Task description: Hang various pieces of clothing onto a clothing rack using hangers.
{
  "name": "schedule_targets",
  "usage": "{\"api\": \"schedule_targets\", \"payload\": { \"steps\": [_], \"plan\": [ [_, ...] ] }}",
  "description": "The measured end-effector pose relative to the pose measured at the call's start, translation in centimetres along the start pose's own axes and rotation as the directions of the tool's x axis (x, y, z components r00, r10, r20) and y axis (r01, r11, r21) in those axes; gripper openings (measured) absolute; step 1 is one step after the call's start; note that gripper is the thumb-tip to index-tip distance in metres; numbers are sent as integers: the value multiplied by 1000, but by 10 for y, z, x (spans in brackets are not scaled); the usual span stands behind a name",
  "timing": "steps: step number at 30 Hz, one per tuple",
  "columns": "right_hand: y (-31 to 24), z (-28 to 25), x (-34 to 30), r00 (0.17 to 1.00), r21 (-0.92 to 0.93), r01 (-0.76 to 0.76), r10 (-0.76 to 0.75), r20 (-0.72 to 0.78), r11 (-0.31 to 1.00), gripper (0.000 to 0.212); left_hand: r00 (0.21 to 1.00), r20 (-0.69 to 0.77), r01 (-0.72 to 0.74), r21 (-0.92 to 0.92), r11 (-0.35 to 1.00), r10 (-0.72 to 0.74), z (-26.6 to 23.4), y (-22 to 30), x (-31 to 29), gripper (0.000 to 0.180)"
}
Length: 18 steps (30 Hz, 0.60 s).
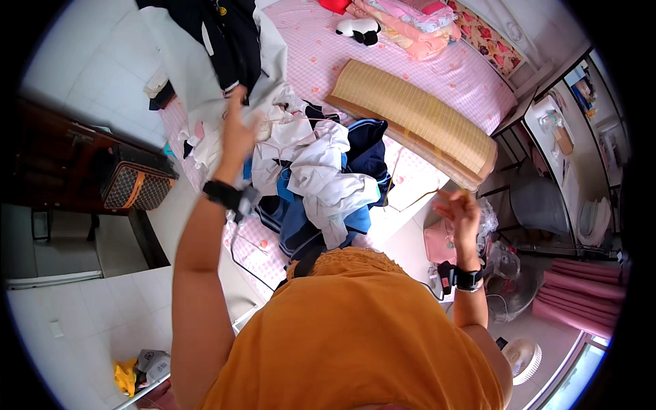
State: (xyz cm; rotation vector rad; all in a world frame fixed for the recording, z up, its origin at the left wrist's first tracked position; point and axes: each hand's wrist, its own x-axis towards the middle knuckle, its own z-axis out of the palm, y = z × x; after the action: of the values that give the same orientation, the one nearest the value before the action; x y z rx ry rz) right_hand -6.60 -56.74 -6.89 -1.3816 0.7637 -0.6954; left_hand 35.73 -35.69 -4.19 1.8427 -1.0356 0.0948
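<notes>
My left hand (239, 133), blurred by motion, reaches to the lower end of a black garment (236, 41) with white trim. Its fingers look stretched out, with the thumb apart. On the right, my right hand (459, 213) has its fingers curled together at the end of a thin brown wire (413, 200), which looks like part of a hanger. Between the hands lies a heap of clothes: a crumpled white shirt (324, 178), a navy garment with light blue trim (365, 140) and blue clothing (297, 229) underneath. A thin pink hanger (277, 148) shows among the white cloth.
The clothes lie on a bed with a pink checked sheet (307, 48). Across it rests a rolled straw mat (417, 113), with a panda plush (359, 31) and folded bedding (410, 31) beyond. A brown patterned suitcase (140, 184) stands left; a pink bag (441, 242) and fan (523, 361) are right.
</notes>
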Motion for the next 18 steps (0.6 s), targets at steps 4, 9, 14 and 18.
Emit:
{"api": "schedule_targets", "payload": {
  "steps": [4, 9, 14, 18],
  "plan": [
    [32, 42, 11, 909, -491, 185, 42, 415, 851, 6, 943, 300, -216, 228, 949, 143, 64, 63, -102, 74],
    [49, 150, 4, 518, -469, 427, 216, 828, 773, 16, 561, 806, 96, 164, 982, -189, 71, 68, -204, 45],
    [103, 194, 37, 238, -214, 231, 159, 958, 949, 53, 712, 519, 464, 157, 872, -473, 32, 41, -260, 16],
    [137, 199, 58, -86, -277, 482, 359, 929, 831, 60, 719, 260, 661, 27, 750, -644, 9, 47, -259, 17]
  ]
}}
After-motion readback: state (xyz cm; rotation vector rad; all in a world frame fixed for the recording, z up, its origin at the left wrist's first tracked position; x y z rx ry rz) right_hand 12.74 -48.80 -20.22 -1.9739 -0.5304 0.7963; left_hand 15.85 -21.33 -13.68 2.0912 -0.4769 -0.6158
